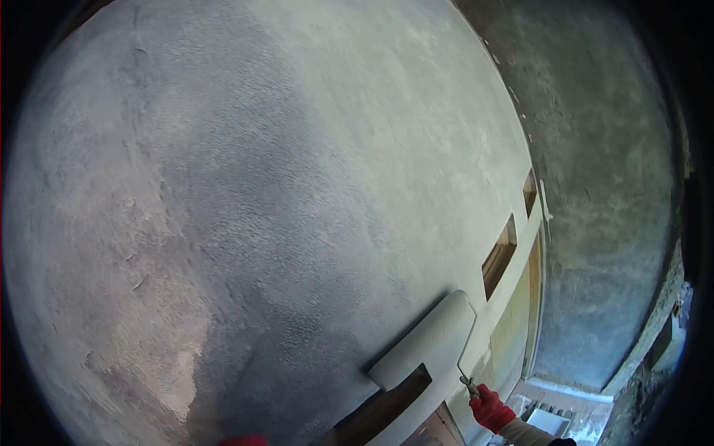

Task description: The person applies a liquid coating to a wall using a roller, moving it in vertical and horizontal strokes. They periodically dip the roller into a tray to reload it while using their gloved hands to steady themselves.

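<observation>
My right hand (491,409), in a red glove, is wrapped round the handle of a paint roller (424,342) at the lower right. The wide pale roller lies against the plastered wall (416,171), just above a dark rectangular opening (387,409). A thin wire frame runs from its upper end down to the handle. Only a red patch of my left hand (242,441) shows at the bottom edge; its fingers are hidden. A darker, textured, wet-looking area of the wall spreads left of the roller.
Two more recessed openings (499,256) (529,193) are in the wall to the right. Beyond them are a door frame (534,290) and a darker grey wall (606,186). A white tray-like object (549,422) stands low at the right.
</observation>
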### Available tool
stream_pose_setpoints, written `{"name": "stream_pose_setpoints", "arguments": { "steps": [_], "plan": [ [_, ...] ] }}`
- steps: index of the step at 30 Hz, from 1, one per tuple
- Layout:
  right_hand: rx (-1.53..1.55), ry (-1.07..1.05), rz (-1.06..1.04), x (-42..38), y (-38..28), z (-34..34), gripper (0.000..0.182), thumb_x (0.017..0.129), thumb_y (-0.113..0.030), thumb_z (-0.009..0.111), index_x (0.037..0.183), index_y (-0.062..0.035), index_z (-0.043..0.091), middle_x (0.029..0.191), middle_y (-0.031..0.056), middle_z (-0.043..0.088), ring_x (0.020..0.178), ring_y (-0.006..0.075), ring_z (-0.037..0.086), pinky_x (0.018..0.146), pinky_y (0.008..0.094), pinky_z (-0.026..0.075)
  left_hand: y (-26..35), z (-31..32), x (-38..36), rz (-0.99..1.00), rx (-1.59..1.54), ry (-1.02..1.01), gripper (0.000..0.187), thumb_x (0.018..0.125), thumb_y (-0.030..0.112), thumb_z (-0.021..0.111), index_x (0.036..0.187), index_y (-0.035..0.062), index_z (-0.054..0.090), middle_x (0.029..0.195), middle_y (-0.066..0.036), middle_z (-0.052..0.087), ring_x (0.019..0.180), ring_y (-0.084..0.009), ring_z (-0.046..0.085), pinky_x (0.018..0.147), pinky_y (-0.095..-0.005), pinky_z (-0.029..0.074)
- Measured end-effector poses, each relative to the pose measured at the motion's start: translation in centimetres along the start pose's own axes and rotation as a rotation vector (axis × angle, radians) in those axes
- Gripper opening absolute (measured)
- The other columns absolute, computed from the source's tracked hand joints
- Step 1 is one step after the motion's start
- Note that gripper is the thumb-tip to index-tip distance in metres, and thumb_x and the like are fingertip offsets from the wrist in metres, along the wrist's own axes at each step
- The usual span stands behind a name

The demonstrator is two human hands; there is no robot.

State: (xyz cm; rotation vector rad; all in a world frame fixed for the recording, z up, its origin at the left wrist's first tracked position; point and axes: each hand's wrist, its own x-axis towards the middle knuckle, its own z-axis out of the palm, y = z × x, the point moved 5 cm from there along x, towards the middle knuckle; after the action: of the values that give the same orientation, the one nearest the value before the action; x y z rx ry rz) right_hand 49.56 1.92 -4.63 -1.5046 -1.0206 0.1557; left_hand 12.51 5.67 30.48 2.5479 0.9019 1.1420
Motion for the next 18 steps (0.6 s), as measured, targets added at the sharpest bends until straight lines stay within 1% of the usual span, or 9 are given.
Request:
{"name": "stream_pose_setpoints", "arguments": {
  "steps": [1, 2, 4, 5, 11, 14, 15, 17, 18],
  "plan": [
    [-0.015, -0.003, 0.039, -1.0, 1.1, 0.2, 0.014, 0.084, -0.016, 0.055, 0.093, -0.0075, 0.048, 0.065, 0.0148, 0.057, 0.059, 0.0363, 0.059, 0.052, 0.0402, 0.045, 0.0, -0.4, 0.3, 0.033, 0.141, 0.048, 0.025, 0.095, 0.015, 0.047, 0.112, -0.0017, 0.057, 0.104, -0.015, 0.06, 0.094, -0.0245, 0.06, 0.083, -0.0344, 0.047],
    [-0.031, -0.003, 0.073, -1.7, 1.7, 0.2, 0.014, 0.084, -0.016, 0.056, 0.092, -0.0077, 0.048, 0.065, 0.0144, 0.057, 0.059, 0.0356, 0.059, 0.052, 0.0399, 0.045, 0.3, -0.5, 0.8, 0.03, 0.147, 0.035, 0.025, 0.095, 0.015, 0.047, 0.112, -0.0017, 0.057, 0.104, -0.015, 0.06, 0.094, -0.0245, 0.06, 0.083, -0.0344, 0.047],
    [-0.02, -0.017, 0.085, -2.2, 2.5, -0.1, 0.014, 0.083, -0.016, 0.056, 0.092, -0.0081, 0.049, 0.065, 0.0142, 0.057, 0.059, 0.0355, 0.059, 0.052, 0.0399, 0.045, 1.3, -1.1, 1.7, 0.097, 0.218, 0.1, 0.026, 0.095, 0.015, 0.046, 0.113, -0.0013, 0.056, 0.11, -0.015, 0.058, 0.095, -0.0246, 0.059, 0.083, -0.0335, 0.048],
    [-0.017, -0.029, 0.084, -2.1, 2.5, -0.2, 0.014, 0.083, -0.015, 0.057, 0.092, -0.0084, 0.049, 0.065, 0.0141, 0.057, 0.059, 0.0354, 0.059, 0.052, 0.04, 0.045, 1.2, -1.3, 1.8, 0.13, 0.248, 0.093, 0.027, 0.095, 0.015, 0.047, 0.114, -0.0013, 0.056, 0.111, -0.015, 0.057, 0.095, -0.025, 0.059, 0.083, -0.0335, 0.048],
    [-0.033, -0.015, 0.073, 0.5, 0.9, -0.4, 0.014, 0.083, -0.014, 0.057, 0.091, -0.0077, 0.049, 0.064, 0.0151, 0.057, 0.059, 0.0358, 0.059, 0.053, 0.0407, 0.045, 1.9, -2.0, 1.2, 0.146, 0.263, 0.083, 0.026, 0.095, 0.013, 0.047, 0.115, -0.0002, 0.055, 0.112, -0.015, 0.056, 0.096, -0.0256, 0.059, 0.083, -0.0338, 0.048],
    [-0.035, -0.008, 0.01, 3.4, -4.0, -1.4, 0.014, 0.083, -0.015, 0.057, 0.091, -0.0069, 0.048, 0.063, 0.0157, 0.057, 0.059, 0.0363, 0.059, 0.053, 0.0414, 0.045, 1.9, -2.7, 0.8, 0.15, 0.25, 0.11, 0.025, 0.094, 0.011, 0.047, 0.115, 0.0003, 0.055, 0.113, -0.015, 0.056, 0.097, -0.0259, 0.059, 0.084, -0.0341, 0.048],
    [-0.022, -0.013, 0.005, 4.5, -5.8, -1.7, 0.014, 0.084, -0.015, 0.057, 0.09, -0.0061, 0.047, 0.064, 0.0164, 0.057, 0.06, 0.0381, 0.058, 0.053, 0.0422, 0.045, 2.0, -3.0, 0.7, 0.161, 0.247, 0.125, 0.025, 0.094, 0.011, 0.047, 0.115, 0.0003, 0.055, 0.113, -0.015, 0.056, 0.097, -0.0259, 0.059, 0.084, -0.0341, 0.048],
    [-0.006, 0.014, -0.051, 7.0, -9.4, -2.6, 0.014, 0.085, -0.015, 0.056, 0.09, -0.0059, 0.047, 0.064, 0.0167, 0.057, 0.06, 0.0389, 0.058, 0.053, 0.0427, 0.044, 1.9, -3.4, 0.5, 0.1, 0.13, 0.151, 0.025, 0.093, 0.009, 0.047, 0.116, 0.0003, 0.055, 0.113, -0.015, 0.056, 0.098, -0.0262, 0.058, 0.084, -0.034, 0.047],
    [0.013, 0.027, -0.09, 8.3, -11.5, -3.0, 0.013, 0.085, -0.015, 0.056, 0.09, -0.0057, 0.047, 0.064, 0.017, 0.057, 0.06, 0.0397, 0.058, 0.053, 0.0431, 0.044, 1.9, -3.6, 0.5, 0.107, 0.131, 0.172, 0.025, 0.093, 0.009, 0.047, 0.116, 0.0003, 0.055, 0.113, -0.015, 0.056, 0.098, -0.0262, 0.058, 0.084, -0.034, 0.047]
  ]
}}
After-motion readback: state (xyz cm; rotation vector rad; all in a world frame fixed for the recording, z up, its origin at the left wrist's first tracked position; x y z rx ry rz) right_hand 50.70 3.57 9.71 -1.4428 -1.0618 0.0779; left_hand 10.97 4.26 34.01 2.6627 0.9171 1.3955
